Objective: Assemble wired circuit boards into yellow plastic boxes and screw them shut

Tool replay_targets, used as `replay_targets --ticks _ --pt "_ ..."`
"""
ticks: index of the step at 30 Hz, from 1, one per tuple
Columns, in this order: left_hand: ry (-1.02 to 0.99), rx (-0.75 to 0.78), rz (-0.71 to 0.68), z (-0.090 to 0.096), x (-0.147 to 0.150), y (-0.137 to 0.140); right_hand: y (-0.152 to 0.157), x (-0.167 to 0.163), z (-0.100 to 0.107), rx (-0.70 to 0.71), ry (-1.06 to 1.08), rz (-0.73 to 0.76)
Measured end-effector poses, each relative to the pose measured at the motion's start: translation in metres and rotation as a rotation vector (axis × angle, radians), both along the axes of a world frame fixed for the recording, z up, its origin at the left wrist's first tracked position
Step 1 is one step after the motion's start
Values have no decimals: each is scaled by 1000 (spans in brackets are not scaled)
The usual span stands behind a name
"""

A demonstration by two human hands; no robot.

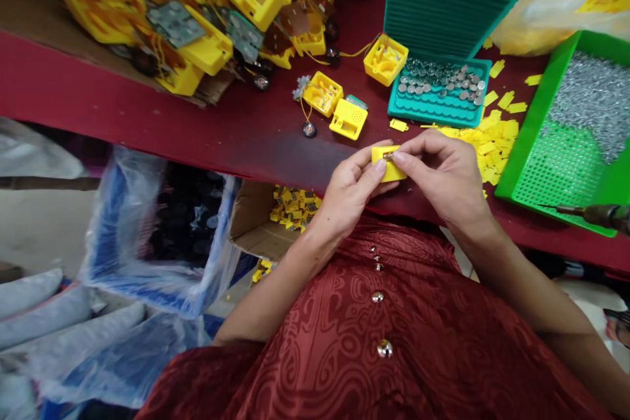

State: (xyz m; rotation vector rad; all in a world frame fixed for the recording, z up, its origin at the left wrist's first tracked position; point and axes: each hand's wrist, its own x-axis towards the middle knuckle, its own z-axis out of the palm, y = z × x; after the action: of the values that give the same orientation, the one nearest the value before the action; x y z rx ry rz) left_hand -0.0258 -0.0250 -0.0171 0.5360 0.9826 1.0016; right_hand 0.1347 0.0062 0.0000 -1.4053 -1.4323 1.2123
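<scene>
My left hand grips a small yellow plastic case with a rectangular slot and speaker holes, over the table's front edge. Fingers closed, my right hand has its thumb tip at the slot, where a bit of metal shows; whatever it pinches is hidden. Just beyond are a teal ridged tray of silver button cells and a pile of small yellow battery covers. Two yellow cases, one open with a wired speaker and one closed-looking, lie left of the tray.
A stack of teal trays stands behind. At right, a green perforated basket holds many tiny screws, with a screwdriver tip over its edge. Yellow cases with circuit boards heap at upper left. A cardboard box and blue crate stand below.
</scene>
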Motion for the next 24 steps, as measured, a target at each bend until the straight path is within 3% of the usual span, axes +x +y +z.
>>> replay_targets --ticks 7,18,24 --pt "44 131 -33 -10 1 -2 -6 -10 -2 55 -77 -63" --pt "511 399 -115 -12 -2 -7 -3 -1 4 52 -239 50" --pt "397 336 -177 4 -4 -6 8 15 5 -57 -162 39"
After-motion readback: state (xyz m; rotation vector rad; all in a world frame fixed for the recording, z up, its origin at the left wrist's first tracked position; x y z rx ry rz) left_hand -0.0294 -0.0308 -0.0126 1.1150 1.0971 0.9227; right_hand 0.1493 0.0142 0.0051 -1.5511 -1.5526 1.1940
